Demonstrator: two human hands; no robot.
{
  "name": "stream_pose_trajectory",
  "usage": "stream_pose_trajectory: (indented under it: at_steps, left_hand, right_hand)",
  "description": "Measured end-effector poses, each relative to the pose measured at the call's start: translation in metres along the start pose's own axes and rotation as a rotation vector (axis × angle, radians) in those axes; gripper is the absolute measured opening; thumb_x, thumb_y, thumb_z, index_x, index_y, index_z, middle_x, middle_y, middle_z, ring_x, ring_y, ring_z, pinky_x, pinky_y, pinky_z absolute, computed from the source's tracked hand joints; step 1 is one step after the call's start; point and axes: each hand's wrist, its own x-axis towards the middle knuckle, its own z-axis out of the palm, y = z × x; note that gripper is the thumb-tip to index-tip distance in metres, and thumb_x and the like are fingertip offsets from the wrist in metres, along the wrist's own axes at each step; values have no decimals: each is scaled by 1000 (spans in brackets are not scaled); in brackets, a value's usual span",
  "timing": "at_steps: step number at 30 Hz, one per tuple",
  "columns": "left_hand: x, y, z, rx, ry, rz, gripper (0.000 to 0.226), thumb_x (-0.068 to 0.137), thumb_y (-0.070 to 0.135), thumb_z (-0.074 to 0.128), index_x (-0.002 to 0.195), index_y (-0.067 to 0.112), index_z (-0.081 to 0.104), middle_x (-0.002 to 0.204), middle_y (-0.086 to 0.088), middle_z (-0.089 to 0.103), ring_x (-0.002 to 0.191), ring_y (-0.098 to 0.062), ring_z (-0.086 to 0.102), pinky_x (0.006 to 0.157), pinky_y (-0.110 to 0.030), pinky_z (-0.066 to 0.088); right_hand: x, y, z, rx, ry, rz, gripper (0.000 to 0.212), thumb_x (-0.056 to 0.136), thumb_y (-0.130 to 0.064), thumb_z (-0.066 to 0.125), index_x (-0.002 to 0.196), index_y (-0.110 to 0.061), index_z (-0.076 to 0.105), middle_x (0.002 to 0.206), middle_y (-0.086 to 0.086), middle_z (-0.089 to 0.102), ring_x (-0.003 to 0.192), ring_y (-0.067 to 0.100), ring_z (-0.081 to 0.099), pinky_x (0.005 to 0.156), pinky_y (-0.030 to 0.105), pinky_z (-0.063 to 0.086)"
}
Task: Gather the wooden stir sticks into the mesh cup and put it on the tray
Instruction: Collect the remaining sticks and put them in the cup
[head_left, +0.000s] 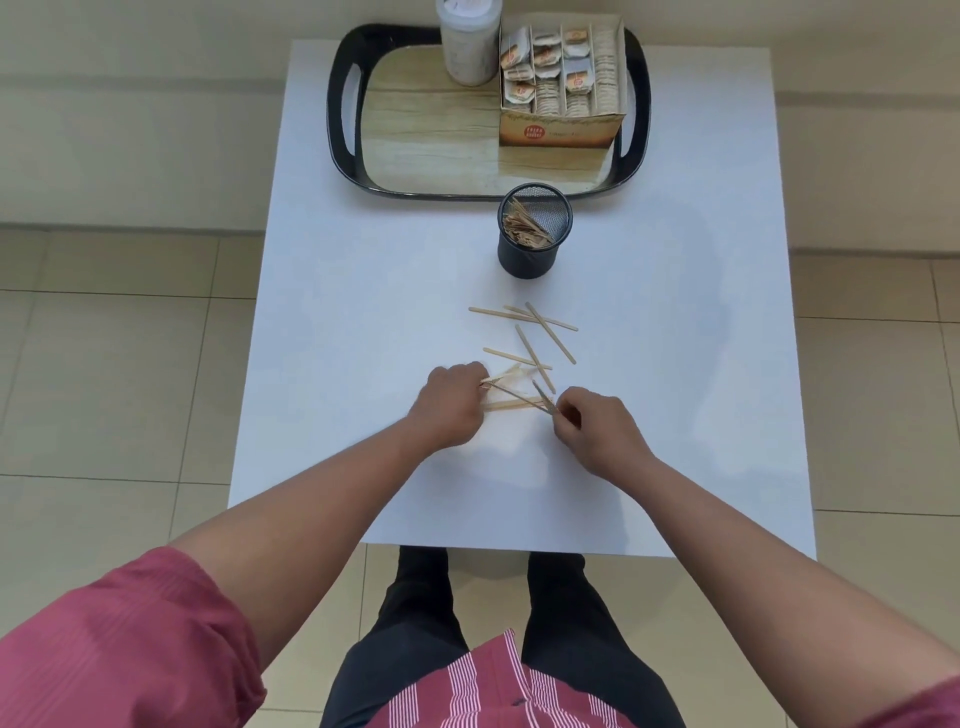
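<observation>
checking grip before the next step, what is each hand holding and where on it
Both hands grip stir sticks by their ends: left hand at the left ends, right hand pinching the right ends.

Beyond both hands' pinch, loose stir sticks (524, 332) litter the table (675, 364); farther, the mesh cup (534, 244) blocks the tray (340, 130).
</observation>
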Motion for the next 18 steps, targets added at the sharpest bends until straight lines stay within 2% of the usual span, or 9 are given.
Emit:
stream_pose_trajectory:
  at_steps: [3,9,11,13,14,18]
  left_hand:
    - [-2,2,6,-321,-27,-173,12,98,13,42,97,10,54,97,-9,61,91,-31,56,74,-38,44]
    - [-8,-1,9,-694,-15,-396,14,91,7,45,86,12,57,77,-10,57,60,-20,45,51,-27,32]
    - [-12,-2,10,-864,-25,-486,18,89,2,45,87,13,59,75,-9,54,55,-17,41,48,-26,29]
    - [-17,2,9,-1033,-62,-564,22,92,-2,45,93,14,60,71,-6,55,53,-14,45,47,-23,35]
    - [-19,5,9,-1108,-73,-596,24,93,-4,44,97,13,61,70,-4,55,53,-12,48,46,-21,38]
    - [-29,23,6,-1314,-101,-677,29,92,-9,38,102,10,57,72,-7,53,53,-14,52,46,-22,44]
  right_hand:
    - [0,-6,7,326,-7,169,12,90,-21,62,80,-16,62,68,-6,61,56,10,50,50,24,42]
    - [-2,-12,2,642,-71,347,13,90,-7,65,91,6,63,78,10,60,67,22,50,64,38,44]
    - [-6,-15,-1,668,-101,360,12,89,-4,65,92,8,64,79,13,58,69,22,49,65,37,44]
    - [-11,-23,-2,662,-153,335,6,89,-2,64,84,1,64,78,14,59,67,23,50,64,36,44]
    - [-14,-27,-1,651,-181,315,10,90,-1,64,80,-4,63,78,14,61,67,23,51,64,36,45]
    - [-25,-45,5,598,-238,258,12,89,-1,63,79,-7,60,79,13,69,68,24,57,64,36,47]
